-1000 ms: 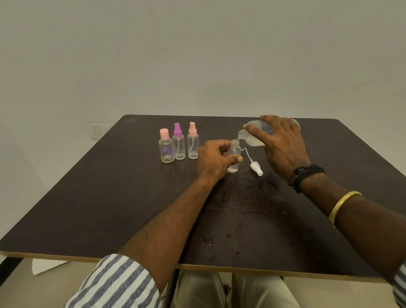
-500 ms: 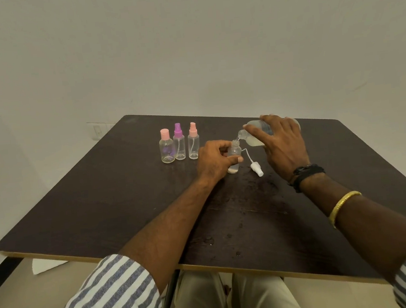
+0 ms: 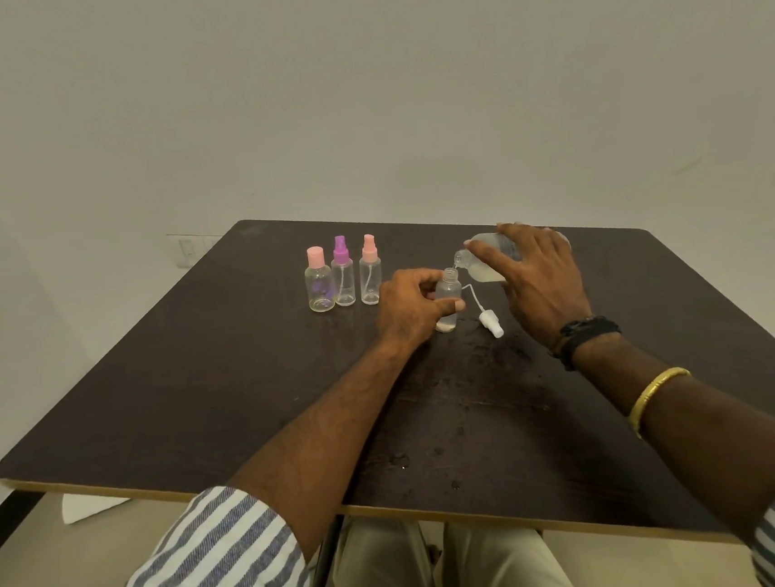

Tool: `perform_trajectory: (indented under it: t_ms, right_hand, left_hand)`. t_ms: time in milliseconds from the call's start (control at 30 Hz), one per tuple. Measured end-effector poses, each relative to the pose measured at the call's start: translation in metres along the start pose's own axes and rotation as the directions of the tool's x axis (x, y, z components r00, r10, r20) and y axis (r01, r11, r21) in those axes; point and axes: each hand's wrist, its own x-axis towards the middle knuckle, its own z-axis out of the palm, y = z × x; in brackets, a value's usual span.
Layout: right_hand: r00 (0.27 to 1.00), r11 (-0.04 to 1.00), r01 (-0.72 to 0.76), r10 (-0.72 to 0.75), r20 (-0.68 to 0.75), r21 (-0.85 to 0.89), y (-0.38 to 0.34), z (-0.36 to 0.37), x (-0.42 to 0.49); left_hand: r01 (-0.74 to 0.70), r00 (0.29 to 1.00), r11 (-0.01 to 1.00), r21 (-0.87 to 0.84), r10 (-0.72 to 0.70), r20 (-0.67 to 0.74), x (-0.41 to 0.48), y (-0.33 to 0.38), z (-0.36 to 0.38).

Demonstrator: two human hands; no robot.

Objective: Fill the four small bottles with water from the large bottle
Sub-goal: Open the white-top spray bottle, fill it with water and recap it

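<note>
Right hand [image 3: 535, 279]: fingers curled over the tilted large bottle [image 3: 485, 274], whose mouth sits just above the open small bottle [image 3: 450, 287].
Left hand [image 3: 413, 307]: pinches that bottle upright on the worktop [image 3: 195, 382].
Pour: probably best done slowly with the mouths aligned; little water is in yet.
Nearby: white spray cap [image 3: 491, 322] lying beside; three capped bottles [image 3: 342, 274] to the left.

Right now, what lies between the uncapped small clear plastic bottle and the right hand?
Head view: a white spray pump with its dip tube lies on the dark table between the uncapped bottle and the right hand.
</note>
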Motion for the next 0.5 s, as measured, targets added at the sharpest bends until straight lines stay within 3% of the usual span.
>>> perform_trajectory:
  t_ms: [300, 400, 500]
  right_hand:
    - [0.996, 0.985, -0.060, 0.048, 0.076, 0.160, -0.0060, -0.0019, -0.0021]
    - [0.985, 0.940, -0.174, 0.160, 0.072, 0.293, -0.0050, -0.0035, -0.0013]
    - [0.929, 0.802, -0.359, 0.355, 0.102, 0.478, -0.0016, -0.0018, 0.0008]
  left_hand:
    - [-0.003, 1.000, 1.000, -0.011, 0.003, 0.006, -0.0009, 0.0005, -0.0016]
    - [0.018, 1.000, 0.999, -0.036, -0.018, -0.005, -0.0008, -0.0010, -0.0013]
    - [0.013, 1.000, 1.000, -0.021, -0.013, -0.008, -0.0005, -0.0024, -0.0009]
